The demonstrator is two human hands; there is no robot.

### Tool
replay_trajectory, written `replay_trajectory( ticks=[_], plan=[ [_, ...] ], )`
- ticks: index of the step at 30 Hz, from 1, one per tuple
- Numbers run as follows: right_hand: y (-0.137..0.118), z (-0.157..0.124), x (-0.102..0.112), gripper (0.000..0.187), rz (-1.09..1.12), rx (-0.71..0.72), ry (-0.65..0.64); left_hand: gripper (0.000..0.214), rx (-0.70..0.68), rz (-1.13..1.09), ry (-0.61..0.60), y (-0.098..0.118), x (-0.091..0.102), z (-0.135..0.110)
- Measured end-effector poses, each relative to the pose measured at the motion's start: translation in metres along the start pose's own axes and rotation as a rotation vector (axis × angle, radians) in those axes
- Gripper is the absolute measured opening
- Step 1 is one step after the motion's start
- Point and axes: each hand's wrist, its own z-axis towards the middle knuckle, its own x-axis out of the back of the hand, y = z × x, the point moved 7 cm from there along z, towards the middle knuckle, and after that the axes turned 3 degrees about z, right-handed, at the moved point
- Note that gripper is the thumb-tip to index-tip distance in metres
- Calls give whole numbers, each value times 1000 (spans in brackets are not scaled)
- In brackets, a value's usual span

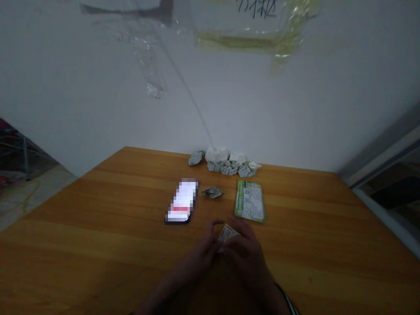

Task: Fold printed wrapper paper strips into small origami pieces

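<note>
Both my hands meet low over the wooden table (98,245), near its front middle. My left hand (203,251) and my right hand (247,253) are closed together on a small folded piece of printed paper (226,235), which shows between the fingertips. A green and white printed sheet (250,201) lies flat just beyond my right hand. One small folded paper piece (212,192) lies alone ahead of my hands. A phone (182,206) with a lit screen rests to the left of it.
Several folded paper pieces (226,162) sit in a cluster at the table's far edge against the white wall. Clear plastic and tape (243,30) hang on the wall above. A window frame (387,175) is at right, and floor clutter at far left.
</note>
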Motion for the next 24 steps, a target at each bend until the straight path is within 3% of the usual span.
replay_trajectory(
  ticks=[3, 6, 11, 17, 24],
  plan=[
    [12, -1, -2, 5, 191, -220, 15, 47, 18, 56, -161, 0, -11, -5],
    [21, -4, 1, 12, 262, -403, 115, 42, -11, 80, -90, -2, -5, -1],
    [29, -9, 7, 21, 362, -572, 227, 13, -116, 234, -39, 4, -5, 8],
    [34, -15, 2, 22, 439, -590, 258, 12, -33, 184, 162, 4, -3, 5],
    [31, -14, 2, 20, 424, -599, 352, 22, 110, -48, 243, -10, -4, 2]
  ],
)
